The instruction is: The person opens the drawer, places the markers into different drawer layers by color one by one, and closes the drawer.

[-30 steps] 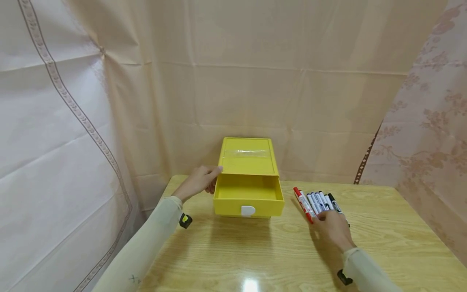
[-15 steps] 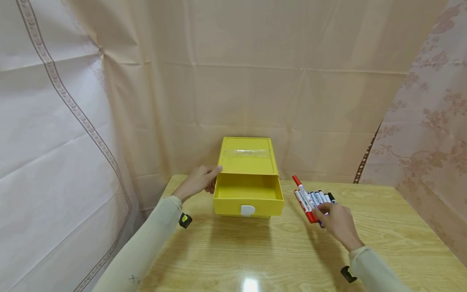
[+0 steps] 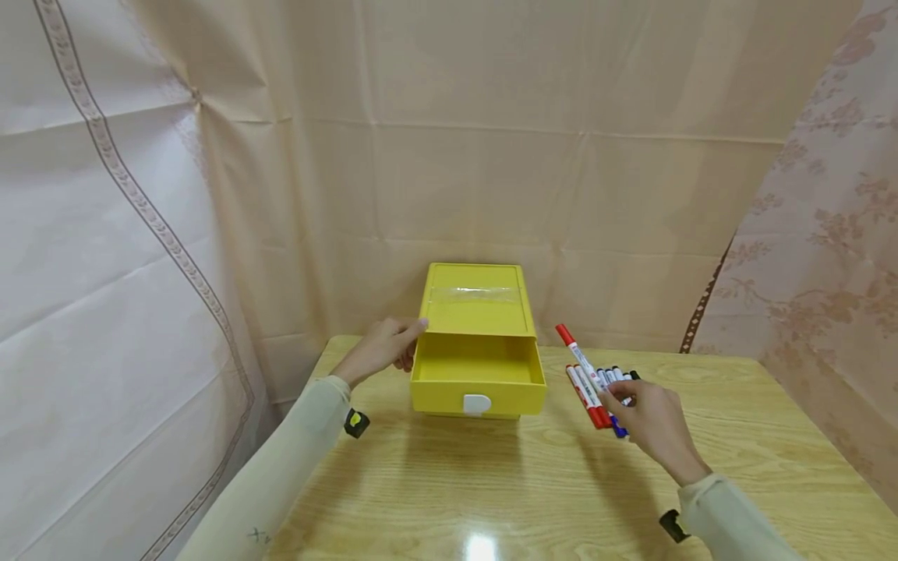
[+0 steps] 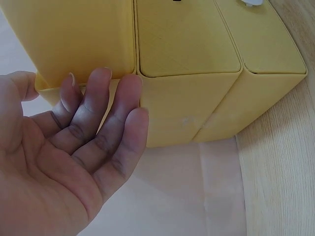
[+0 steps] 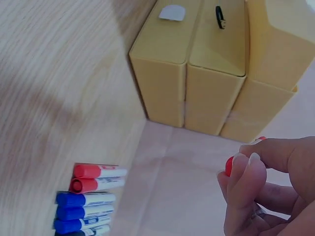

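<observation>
A yellow drawer cabinet (image 3: 477,308) stands on the table with its top drawer (image 3: 479,396) pulled out and nothing visible inside. My left hand (image 3: 382,347) grips the cabinet's left side near the top front corner: the thumb lies on the upper edge, and in the left wrist view the fingers (image 4: 129,105) curl against the side. Over to the right, my right hand (image 3: 655,417) pinches a red-capped marker (image 3: 565,335) between thumb and fingertips, tilted with its red end up. Two red markers (image 3: 582,393) lie beneath it, beside several blue markers (image 5: 71,212) and a black one.
The wooden table (image 3: 393,483) runs in front of the cabinet and to its right. A beige cloth (image 3: 477,156) hangs right behind it. In the right wrist view, the middle drawer bears a black handle (image 5: 220,18) and the lowest a white tab (image 5: 172,13).
My right hand has picked a red marker from the row and lifted it, moving slightly right and tilting its red end up. My left hand and the drawer have stayed still.
</observation>
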A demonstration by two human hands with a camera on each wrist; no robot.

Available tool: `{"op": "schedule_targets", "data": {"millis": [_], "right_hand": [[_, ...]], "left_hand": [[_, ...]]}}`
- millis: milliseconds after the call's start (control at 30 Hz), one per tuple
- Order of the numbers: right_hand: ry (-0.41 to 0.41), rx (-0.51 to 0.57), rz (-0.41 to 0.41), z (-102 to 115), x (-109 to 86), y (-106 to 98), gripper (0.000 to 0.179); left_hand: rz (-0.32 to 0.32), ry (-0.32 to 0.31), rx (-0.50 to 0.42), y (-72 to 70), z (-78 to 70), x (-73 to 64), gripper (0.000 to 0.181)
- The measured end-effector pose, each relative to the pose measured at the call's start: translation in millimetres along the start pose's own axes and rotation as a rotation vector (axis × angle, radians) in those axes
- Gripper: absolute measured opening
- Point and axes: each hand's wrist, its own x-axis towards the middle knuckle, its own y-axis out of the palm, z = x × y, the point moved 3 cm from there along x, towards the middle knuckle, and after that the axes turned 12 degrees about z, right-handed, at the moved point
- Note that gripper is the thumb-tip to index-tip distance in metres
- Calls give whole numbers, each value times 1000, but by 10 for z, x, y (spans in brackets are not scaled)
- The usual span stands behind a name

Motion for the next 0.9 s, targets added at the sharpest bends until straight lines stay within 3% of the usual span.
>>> {"op": "schedule_targets", "data": {"millis": [533,900], "right_hand": [[-40,35,-41,252,-51,-144,34],[-154,-20,-120,422,-87,-214,27]], "left_hand": [[-3,10,-2,2,4,-5,58],[-4,7,-5,1,20,1,58]]}}
